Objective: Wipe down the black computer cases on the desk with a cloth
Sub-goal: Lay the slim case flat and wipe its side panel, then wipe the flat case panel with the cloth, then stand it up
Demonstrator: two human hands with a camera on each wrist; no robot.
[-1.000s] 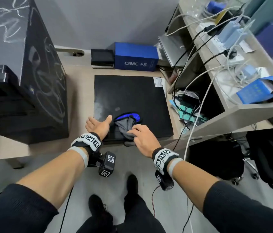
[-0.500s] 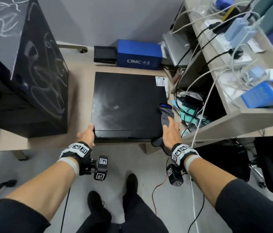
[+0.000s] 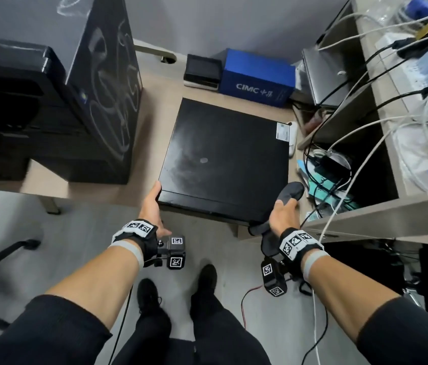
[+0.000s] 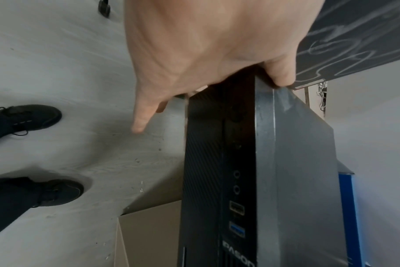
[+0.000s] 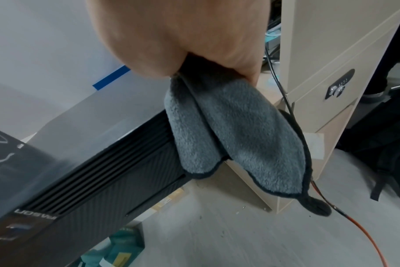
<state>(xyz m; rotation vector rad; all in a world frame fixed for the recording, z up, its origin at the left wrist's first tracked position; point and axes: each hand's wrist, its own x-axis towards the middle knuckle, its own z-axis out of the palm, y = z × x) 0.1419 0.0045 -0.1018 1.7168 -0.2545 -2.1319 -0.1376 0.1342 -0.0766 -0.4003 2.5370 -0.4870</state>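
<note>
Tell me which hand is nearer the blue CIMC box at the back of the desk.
Right, narrowly. The right hand, holding the grey cloth, sits at the flat black computer case's near right corner; the left hand grips its near left corner, farther from the blue box.

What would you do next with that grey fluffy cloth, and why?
Probably drag the grey fluffy cloth along the flat black computer case's near front edge. The right hand grips it at the near right corner, the left hand steadies the near left corner, and dusty smears remain on top.

Fleecy cloth [image 5: 235, 130]; smudged matt case [image 3: 228, 156]
</note>
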